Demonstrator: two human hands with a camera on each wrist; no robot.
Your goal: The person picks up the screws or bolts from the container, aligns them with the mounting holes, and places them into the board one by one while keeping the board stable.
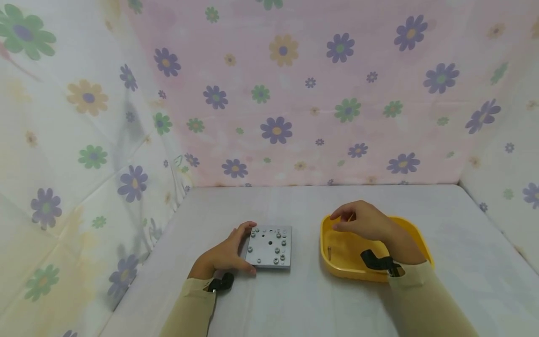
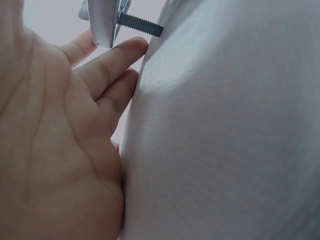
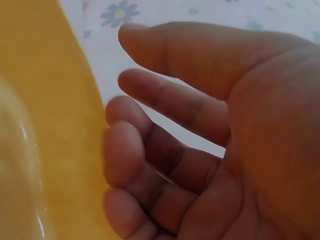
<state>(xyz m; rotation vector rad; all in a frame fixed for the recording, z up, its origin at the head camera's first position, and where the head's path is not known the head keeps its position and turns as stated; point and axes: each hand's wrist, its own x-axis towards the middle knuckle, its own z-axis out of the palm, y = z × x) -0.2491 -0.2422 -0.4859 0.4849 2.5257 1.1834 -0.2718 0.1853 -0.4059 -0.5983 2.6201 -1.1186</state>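
A square silver metal plate (image 1: 269, 247) with several socket-head screws and small holes on top sits left of the table's middle. My left hand (image 1: 227, 252) holds its left side, thumb at the front corner and a finger at the back corner. In the left wrist view, a threaded screw shank (image 2: 141, 24) sticks out from the plate's underside (image 2: 103, 22). Over the yellow tray (image 1: 343, 270) hovers my right hand (image 1: 366, 222), its fingers loosely bent with nothing between them. A single screw (image 1: 329, 253) lies inside the tray near its left wall.
The tray stands right of the plate on a white-covered table (image 1: 303, 299). Flower-printed cloth (image 1: 278, 93) hangs behind the table and along both sides. A black wrist mount (image 1: 376, 262) sits at each cuff.
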